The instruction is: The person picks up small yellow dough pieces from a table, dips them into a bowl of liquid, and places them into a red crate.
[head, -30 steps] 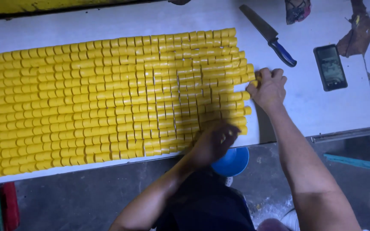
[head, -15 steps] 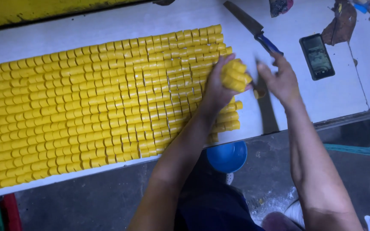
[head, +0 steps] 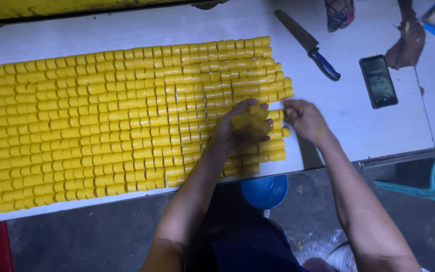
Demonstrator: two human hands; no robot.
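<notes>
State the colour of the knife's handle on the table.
Blue: the knife has a dark blade and a blue handle, seen in the head view.

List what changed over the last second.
The left hand rose from the near edge of the yellow pieces and now cups a stack of them. The right hand left the grid's right edge and sits beside the stack. Knife, phone and blue bowl lie as before.

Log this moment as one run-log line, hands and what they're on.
left hand: holds stack of yellow blocks | right hand: at block sheet's right edge | nearby: knife, phone
</notes>
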